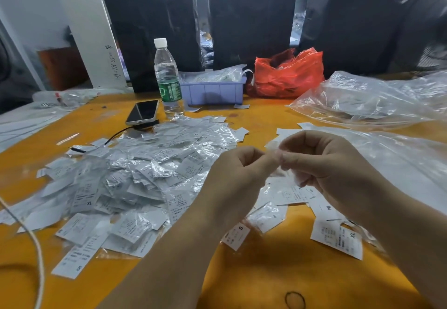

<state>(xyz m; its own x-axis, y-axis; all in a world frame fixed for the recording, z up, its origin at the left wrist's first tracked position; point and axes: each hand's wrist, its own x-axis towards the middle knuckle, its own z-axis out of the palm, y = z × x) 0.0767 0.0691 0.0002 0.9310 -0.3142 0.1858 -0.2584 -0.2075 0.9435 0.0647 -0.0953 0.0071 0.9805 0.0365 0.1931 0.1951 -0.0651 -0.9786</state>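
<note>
**Small clear bag pinched between both hands, above the loose labels**

The left hand [238,170] and the right hand [321,163] meet fingertip to fingertip over the yellow table [254,272]. Both have their fingers curled in, and they pinch a small clear bag [286,175] between them. The bag sits right in the gap where the thumbs and forefingers meet. Its long side seems to run up and down, hanging a little below the fingers, though the plastic is see-through and blurred, so its edges are hard to follow.

The move to come likely turns on which side each supply lies. The pile of bagged labels [145,175] spreads to the left, nearer the left hand. The unbagged labels (an S label [235,236] and an XL label [337,238] among them) lie flat just under and to the right of the hands, nearer the right hand.

Whether a label is already inside the bag cannot be told, as the fingers cover most of it. The bag's open end is hidden too.
</note>
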